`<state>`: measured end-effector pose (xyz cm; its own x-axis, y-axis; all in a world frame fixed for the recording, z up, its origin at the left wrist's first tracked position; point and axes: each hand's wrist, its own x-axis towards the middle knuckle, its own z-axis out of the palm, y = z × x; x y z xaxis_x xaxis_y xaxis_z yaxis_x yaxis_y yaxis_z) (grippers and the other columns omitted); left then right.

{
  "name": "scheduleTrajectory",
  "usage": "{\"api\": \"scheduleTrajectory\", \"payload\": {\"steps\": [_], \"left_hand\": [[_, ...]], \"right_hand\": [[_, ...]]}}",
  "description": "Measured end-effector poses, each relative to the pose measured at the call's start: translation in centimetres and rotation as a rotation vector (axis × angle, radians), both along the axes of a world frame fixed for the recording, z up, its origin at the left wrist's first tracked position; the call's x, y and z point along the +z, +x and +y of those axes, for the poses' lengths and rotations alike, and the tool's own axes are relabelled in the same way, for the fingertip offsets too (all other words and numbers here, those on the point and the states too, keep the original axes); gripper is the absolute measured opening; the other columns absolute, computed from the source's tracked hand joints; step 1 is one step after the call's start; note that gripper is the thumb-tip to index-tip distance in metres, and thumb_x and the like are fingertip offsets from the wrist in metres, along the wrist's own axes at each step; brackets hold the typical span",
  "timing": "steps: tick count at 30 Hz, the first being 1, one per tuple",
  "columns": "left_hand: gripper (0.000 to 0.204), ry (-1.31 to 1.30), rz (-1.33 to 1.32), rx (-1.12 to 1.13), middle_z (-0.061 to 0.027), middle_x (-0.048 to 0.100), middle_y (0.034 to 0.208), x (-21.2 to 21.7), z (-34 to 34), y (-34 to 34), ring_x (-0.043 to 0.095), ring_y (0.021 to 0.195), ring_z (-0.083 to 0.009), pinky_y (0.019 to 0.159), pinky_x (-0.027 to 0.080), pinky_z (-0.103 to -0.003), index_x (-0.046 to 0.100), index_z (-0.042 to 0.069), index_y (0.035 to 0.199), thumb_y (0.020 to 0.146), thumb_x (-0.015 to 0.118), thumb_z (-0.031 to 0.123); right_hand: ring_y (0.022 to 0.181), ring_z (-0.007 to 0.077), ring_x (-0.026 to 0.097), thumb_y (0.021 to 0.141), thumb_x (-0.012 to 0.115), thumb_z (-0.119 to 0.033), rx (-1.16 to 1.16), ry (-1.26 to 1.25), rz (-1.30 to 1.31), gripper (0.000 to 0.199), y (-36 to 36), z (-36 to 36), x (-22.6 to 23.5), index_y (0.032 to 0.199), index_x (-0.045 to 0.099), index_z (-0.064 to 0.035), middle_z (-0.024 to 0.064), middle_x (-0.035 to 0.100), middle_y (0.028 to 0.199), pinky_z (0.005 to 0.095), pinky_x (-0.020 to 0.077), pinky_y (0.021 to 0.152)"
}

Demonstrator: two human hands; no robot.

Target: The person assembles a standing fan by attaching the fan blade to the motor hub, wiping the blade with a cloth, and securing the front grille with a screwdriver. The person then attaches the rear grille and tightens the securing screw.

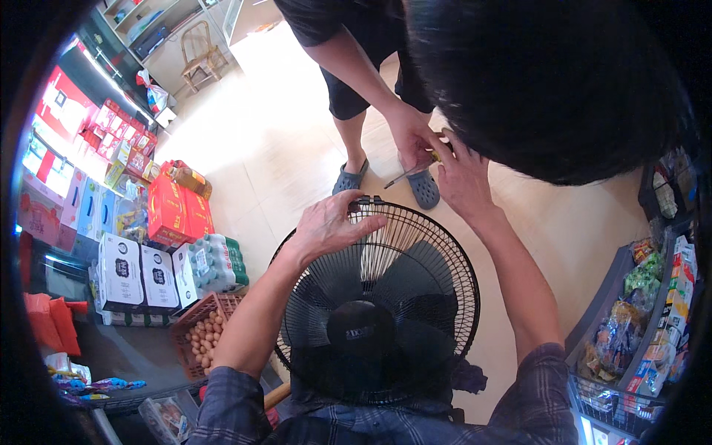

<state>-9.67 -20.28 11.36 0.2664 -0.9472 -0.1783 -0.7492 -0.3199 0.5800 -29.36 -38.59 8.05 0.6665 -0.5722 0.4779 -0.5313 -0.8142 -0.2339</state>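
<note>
A black electric fan with a round wire grille stands upright before me. My left hand grips the top rim of the grille, its thumb stretched over the wires. Beyond the rim, my right hand is closed at the yellowish handle of a screwdriver. The screwdriver's metal shaft points down and left toward the top of the fan. Another person's hand is at the same handle, touching or nearly touching my fingers. Our fingers hide most of the handle.
The other person's dark-haired head leans in at the upper right, above their grey clogs. Boxed goods, bottles and an egg crate stand at left. A snack rack is at right, a wooden chair far back.
</note>
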Motion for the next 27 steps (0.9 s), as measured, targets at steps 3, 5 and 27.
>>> {"api": "scheduleTrajectory", "payload": {"steps": [3,5,27], "left_hand": [[0.101,0.015,-0.019,-0.012,-0.0202,0.067,0.098,-0.3,0.1,0.4,0.066,0.093,-0.0309,0.08,0.051,-0.04,0.06,-0.003,0.123,0.071,0.057,0.084],[0.102,-0.006,-0.028,-0.018,-0.0199,0.067,0.096,-0.4,0.4,0.6,0.066,0.092,-0.0302,0.079,0.051,-0.039,0.06,-0.003,0.123,0.071,0.056,0.085],[0.081,-0.097,0.035,-0.021,-0.0233,0.066,0.109,2.0,0.8,-1.2,0.067,0.1,-0.0305,0.089,0.052,-0.04,0.057,-0.002,0.129,0.08,0.069,0.062]], "right_hand": [[0.126,0.0322,0.044,0.085,0.061,-0.011,0.025,0.078,0.021,0.049,-0.3,-1.1,-0.5,0.132,0.051,-0.0167,0.0146,0.055,0.126,0.0499,0.0268,0.106],[0.123,0.032,0.046,0.083,0.066,-0.014,0.041,0.09,0.079,0.05,-1.2,-1.1,-0.2,0.131,0.048,-0.0114,0.0154,0.055,0.123,0.0486,0.0265,0.106],[0.091,0.0279,0.067,0.081,0.073,-0.009,0.279,0.534,-0.145,0.038,-10.4,2.8,2.5,0.118,0.064,-0.0058,0.0133,0.068,0.099,0.0352,0.0544,0.076]]}}
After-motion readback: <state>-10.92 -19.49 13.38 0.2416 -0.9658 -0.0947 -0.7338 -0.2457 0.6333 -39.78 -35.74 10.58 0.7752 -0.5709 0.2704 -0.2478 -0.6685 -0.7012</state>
